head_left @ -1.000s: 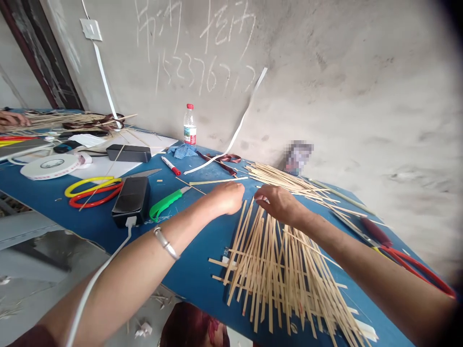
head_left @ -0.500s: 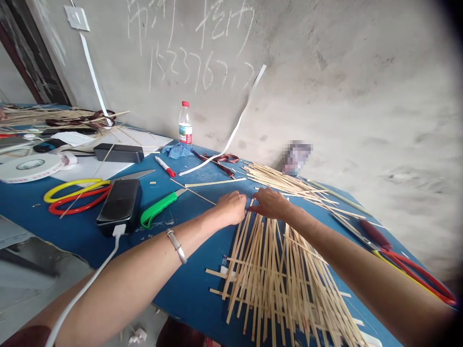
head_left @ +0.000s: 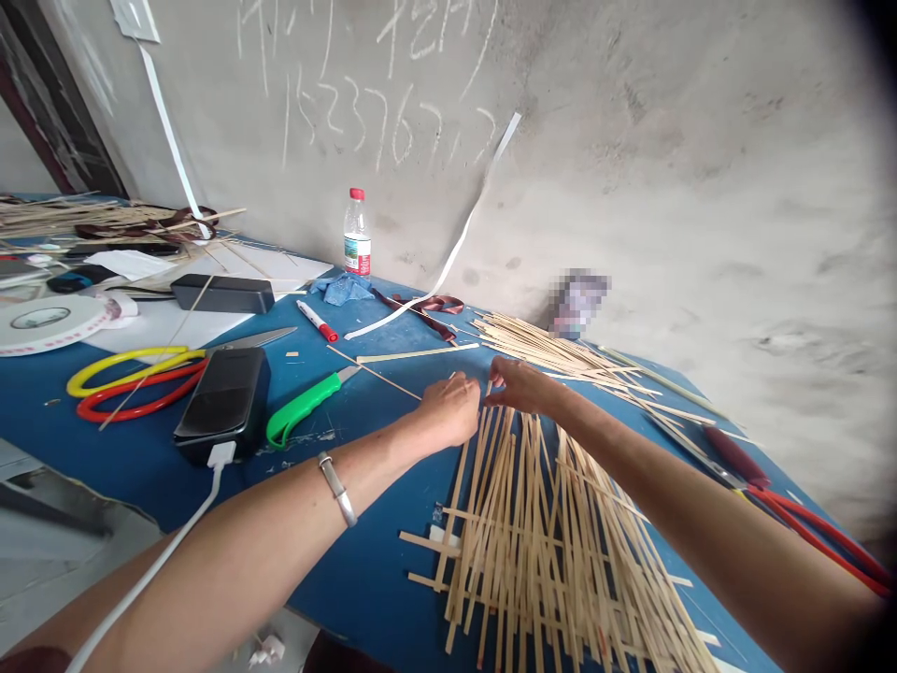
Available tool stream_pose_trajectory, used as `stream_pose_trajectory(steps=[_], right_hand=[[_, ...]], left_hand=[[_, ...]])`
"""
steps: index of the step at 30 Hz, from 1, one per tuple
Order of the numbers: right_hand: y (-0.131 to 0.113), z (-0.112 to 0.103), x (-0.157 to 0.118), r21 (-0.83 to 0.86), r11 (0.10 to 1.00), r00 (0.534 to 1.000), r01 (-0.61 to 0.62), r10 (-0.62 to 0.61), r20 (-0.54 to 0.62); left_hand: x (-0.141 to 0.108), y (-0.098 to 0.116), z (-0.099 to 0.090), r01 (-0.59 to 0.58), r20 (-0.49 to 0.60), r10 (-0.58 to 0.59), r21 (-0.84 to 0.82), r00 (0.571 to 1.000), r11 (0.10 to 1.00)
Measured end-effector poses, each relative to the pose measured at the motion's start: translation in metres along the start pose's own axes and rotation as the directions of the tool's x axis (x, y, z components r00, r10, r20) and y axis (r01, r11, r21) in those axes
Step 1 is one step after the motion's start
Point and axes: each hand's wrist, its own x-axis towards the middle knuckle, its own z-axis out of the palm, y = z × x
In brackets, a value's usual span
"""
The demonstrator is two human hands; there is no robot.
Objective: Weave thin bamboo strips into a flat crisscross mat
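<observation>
Many pale bamboo strips (head_left: 533, 542) lie lengthwise over a few crosswise ones, forming a loose lattice on the blue table. At its far left corner my left hand (head_left: 452, 411) is curled closed, and what its fingers hold is hidden. Close beside it, my right hand (head_left: 519, 385) pinches the far end of a bamboo strip (head_left: 489, 394) between thumb and fingers. A thin strip (head_left: 375, 371) runs across the table to my left hand; I cannot tell whether it is gripped or passes behind.
More strips (head_left: 553, 348) lie beyond my right hand. Red-handled scissors (head_left: 799, 519) are at right. A green-handled knife (head_left: 305, 407), a black device (head_left: 228, 397) with a white cable, yellow-and-red scissors (head_left: 140, 383), a marker (head_left: 317, 320) and a bottle (head_left: 357, 238) are left.
The view has shifted slightly. Both hands stay close together at the far end of the strips, with the fingers of my right hand a little more bent around the strip end.
</observation>
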Motion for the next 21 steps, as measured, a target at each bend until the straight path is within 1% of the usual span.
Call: stream_pose_trajectory(steps=[5, 11, 15, 21], right_hand=[[-0.003, -0.0029, -0.0026, 0.179, 0.984, 0.995, 0.014, 0.003, -0.097], [-0.0008, -0.0015, 0.0034, 0.424, 0.905, 0.985, 0.03, 0.047, -0.169], [0.0022, 0.0035, 0.005, 0.545, 0.838, 0.985, 0.032, 0.065, -0.159], [0.0004, 0.0027, -0.0011, 0.654, 0.756, 0.996, 0.017, 0.044, -0.077]], left_hand=[[0.0018, -0.0005, 0.0012, 0.01, -0.022, -0.01, -0.001, 1.0, 1.0], [0.0032, -0.0006, 0.0045, 0.034, -0.037, -0.034, 0.003, 0.999, 0.999], [0.0034, -0.0011, 0.0054, 0.039, -0.039, -0.039, 0.009, 0.998, 0.999], [0.0049, -0.0018, 0.0028, 0.049, -0.07, -0.048, 0.013, 0.996, 0.999]])
